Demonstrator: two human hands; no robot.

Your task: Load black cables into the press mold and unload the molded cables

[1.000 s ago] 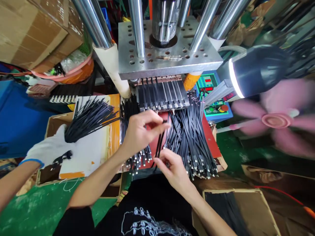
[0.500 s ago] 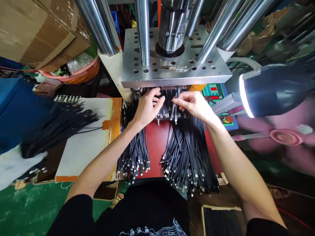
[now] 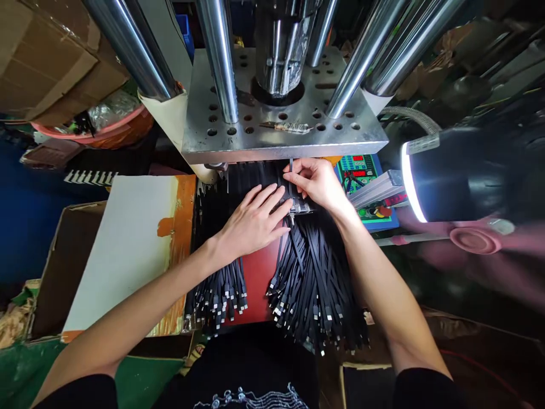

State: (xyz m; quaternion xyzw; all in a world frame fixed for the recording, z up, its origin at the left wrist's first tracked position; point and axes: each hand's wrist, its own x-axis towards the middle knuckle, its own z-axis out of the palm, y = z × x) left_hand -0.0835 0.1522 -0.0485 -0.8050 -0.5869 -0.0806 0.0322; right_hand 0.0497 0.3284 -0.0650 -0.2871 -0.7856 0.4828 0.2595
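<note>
My left hand (image 3: 258, 222) lies flat with fingers spread over the row of connectors in the metal fixture (image 3: 303, 208) under the press plate. Close to its right, my right hand (image 3: 314, 180) is closed, thumb and fingertips pinching a flat black cable (image 3: 291, 165). That cable runs up toward the plate's underside, where its far end is hidden. A thick bundle of black cables (image 3: 317, 278) with metal plugs hangs toward me below the right hand. A smaller cable bundle (image 3: 219, 289) lies to the left, partly behind my left forearm.
Overhead is the steel press plate (image 3: 283, 149) between upright rods. A lit lamp (image 3: 413, 182), a control panel (image 3: 361, 165) and a pink fan (image 3: 474, 240) stand at right. To the left lie a white board (image 3: 128, 238) and a pink basket (image 3: 123, 133).
My left hand has come down and flattened over the fixture. My right hand still pinches a cable. The blurred cable bundle at far left is gone from view. The view has shifted slightly.
</note>
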